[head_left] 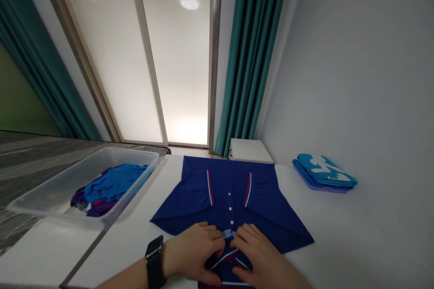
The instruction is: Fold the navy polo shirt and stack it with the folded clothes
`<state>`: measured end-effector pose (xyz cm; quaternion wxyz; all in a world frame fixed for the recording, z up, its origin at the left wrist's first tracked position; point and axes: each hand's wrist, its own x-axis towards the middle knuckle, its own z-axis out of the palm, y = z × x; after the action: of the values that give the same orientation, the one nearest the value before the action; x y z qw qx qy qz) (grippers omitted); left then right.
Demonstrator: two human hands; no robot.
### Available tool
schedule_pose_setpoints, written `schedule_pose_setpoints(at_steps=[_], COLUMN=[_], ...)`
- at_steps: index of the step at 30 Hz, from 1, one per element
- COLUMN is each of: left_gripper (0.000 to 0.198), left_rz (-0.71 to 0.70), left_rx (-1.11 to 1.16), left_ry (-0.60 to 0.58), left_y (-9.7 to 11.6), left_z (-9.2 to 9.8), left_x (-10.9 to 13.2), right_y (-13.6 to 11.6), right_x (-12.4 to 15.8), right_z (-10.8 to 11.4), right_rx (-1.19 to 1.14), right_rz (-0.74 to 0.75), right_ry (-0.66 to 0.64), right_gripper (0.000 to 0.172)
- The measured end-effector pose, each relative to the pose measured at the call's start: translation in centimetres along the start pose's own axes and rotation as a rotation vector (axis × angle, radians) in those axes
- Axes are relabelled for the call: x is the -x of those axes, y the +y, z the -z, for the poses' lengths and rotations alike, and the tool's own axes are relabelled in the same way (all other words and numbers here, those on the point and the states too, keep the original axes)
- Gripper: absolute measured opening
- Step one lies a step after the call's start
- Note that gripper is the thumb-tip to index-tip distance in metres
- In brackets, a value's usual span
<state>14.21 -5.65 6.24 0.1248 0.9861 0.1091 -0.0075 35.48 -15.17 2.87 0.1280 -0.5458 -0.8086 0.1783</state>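
Observation:
A navy blue polo shirt [230, 189] lies front up on the white table, its collar end toward me. Its sleeves are folded inward over the front, with red and white striped cuffs on either side of a row of white buttons. At the striped collar, my left hand [196, 250], with a dark watch on its wrist, curls its fingers on the left side of the fabric. Opposite it, my right hand [259, 257] has bent fingers on the collar's right side. The hands are a little apart, and their fingers cover part of the neckline.
A clear plastic bin [44, 198] with crumpled blue and purple clothes [113, 185] stands at the left. On the white table [339, 230], a stack of folded blue clothes [323, 171] sits by the right wall. Beyond the table's far edge is a white cabinet [251, 150].

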Motion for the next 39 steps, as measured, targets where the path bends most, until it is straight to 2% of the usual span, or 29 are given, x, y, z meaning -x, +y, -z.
schedule_pose_setpoints(at_steps=[5, 10, 14, 19, 24, 27, 29, 31, 34, 36, 39], left_gripper=[0.012, 0.004, 0.014, 0.034, 0.025, 0.012, 0.011, 0.012, 0.006, 0.013, 0.013], left_rz=[0.025, 0.014, 0.006, -0.106, -0.154, -0.119, -0.025, 0.101, 0.274, 0.336, 0.383], left_rx=[-0.045, -0.064, -0.036, -0.147, -0.265, -0.194, -0.061, 0.1, 0.287, 0.358, 0.376], left_ry=[-0.028, -0.068, -0.085, -0.141, -0.128, -0.067, 0.001, 0.111, 0.308, 0.409, 0.517], left_y=[0.6, 0.7, 0.7, 1.1, 1.4, 0.9, 0.1, -1.0, -2.5, -3.2, -4.0], left_z=[0.1, 0.6, 1.4, 2.4, 3.1, 3.2, 3.1, 2.9, 2.2, 1.4, 0.1], left_x=[0.1, -0.3, 0.1, 1.6, 2.0, 1.8, 1.7, 1.6, 1.1, 0.6, -0.3], right_y=[-0.3, -0.7, -0.8, -0.6, -0.7, -0.8, -0.5, 0.4, 2.4, 3.7, 5.0], right_x=[0.3, 0.5, 0.4, 0.2, 0.0, 0.0, 0.1, 0.5, 1.7, 2.7, 3.8], right_z=[0.3, 0.3, 0.3, 0.4, 1.2, 2.3, 3.2, 3.8, 3.7, 3.0, 1.4], right_rx=[0.009, 0.082, 0.152, 0.163, 0.071, -0.06, -0.196, -0.349, -0.521, -0.524, -0.375], right_rz=[0.003, 0.009, 0.027, 0.048, 0.015, 0.001, -0.033, -0.101, -0.197, -0.238, -0.286], right_ry=[0.014, 0.018, 0.042, 0.051, 0.024, 0.019, 0.046, 0.097, 0.219, 0.296, 0.326], right_gripper=[0.03, 0.019, 0.015, 0.017, 0.014, 0.014, 0.015, 0.022, 0.042, 0.049, 0.051])
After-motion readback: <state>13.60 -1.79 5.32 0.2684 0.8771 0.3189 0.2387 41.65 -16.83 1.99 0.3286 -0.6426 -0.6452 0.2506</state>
